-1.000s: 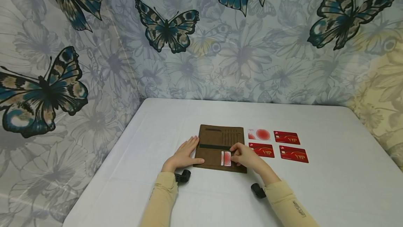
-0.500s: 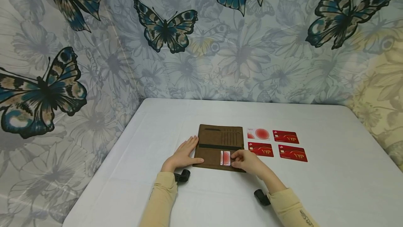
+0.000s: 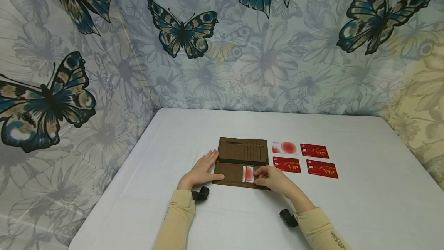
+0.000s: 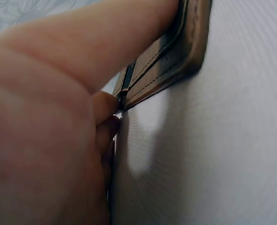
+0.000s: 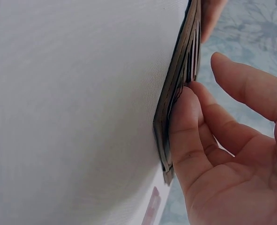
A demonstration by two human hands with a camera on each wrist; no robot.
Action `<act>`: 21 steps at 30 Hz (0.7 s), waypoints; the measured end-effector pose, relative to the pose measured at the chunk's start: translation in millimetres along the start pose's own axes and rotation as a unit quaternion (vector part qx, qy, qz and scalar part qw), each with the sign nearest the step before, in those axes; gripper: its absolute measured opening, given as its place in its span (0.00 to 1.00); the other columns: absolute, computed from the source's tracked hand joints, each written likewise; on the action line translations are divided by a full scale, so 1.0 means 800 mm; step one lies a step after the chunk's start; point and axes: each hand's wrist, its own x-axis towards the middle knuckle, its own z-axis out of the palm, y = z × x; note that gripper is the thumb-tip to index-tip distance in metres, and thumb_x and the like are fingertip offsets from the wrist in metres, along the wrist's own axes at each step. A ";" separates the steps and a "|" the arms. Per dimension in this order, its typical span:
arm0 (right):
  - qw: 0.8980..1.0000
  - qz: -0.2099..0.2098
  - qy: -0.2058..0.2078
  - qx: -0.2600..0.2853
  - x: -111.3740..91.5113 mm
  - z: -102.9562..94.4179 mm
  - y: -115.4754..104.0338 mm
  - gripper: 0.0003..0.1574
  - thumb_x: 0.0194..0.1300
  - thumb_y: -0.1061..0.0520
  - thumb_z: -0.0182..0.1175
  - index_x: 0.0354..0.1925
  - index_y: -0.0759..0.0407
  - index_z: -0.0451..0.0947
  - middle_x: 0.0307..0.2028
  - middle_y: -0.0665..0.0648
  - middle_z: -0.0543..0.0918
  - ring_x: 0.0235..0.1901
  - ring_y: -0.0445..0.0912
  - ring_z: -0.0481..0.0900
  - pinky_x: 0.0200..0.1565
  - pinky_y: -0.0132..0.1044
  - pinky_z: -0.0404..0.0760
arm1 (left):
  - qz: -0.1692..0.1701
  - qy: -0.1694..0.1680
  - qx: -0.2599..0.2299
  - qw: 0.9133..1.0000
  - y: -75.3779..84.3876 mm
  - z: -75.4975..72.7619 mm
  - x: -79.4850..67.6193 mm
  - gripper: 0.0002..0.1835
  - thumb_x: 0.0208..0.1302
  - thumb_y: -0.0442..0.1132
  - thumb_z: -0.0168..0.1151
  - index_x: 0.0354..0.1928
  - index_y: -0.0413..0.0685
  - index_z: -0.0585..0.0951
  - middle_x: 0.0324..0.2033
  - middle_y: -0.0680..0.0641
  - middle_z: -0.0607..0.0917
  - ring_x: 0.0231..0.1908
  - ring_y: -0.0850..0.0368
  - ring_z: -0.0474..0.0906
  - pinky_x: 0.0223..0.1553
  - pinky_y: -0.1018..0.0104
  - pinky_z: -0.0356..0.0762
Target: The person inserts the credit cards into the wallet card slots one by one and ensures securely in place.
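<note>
A brown wallet point(image 3: 230, 150) lies spread open on the white table. Two red-and-white cards point(image 3: 249, 174) show side by side in its lower half. My left hand point(image 3: 200, 170) rests at the wallet's left edge, fingers extended, with the thumb lying over the lower left corner. At the lower right part of the wallet my right hand point(image 3: 272, 177) has its thumb and fingertips right beside those cards. In the right wrist view the thumb point(image 5: 185, 126) presses at the wallet's slot edge and a fingertip meets it there, pinching the edge, while another finger stands raised.
Right of the wallet lie a white card with a red circle point(image 3: 288, 147) and several red VIP cards, including an upper right card point(image 3: 315, 151), a lower right card point(image 3: 322, 169) and one close to my hand point(image 3: 287, 164). A butterfly-patterned curtain point(image 3: 267, 65) hangs behind the table point(image 3: 187, 123).
My right hand has shifted slightly right and its forearm has swung outward, with the fingers drawn a little back from the cards in the wallet. My left hand has stayed put.
</note>
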 end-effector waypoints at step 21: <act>0.999 -0.030 -0.025 0.008 -0.004 -0.003 -0.002 0.14 0.54 0.64 0.66 0.40 0.67 0.77 0.28 0.54 0.73 0.31 0.46 0.69 0.30 0.33 0.73 | 0.006 0.006 -0.001 1.000 -0.002 0.001 0.000 0.50 0.59 0.58 0.60 0.72 0.39 0.47 0.71 0.42 0.46 0.69 0.50 0.36 0.67 0.53 0.34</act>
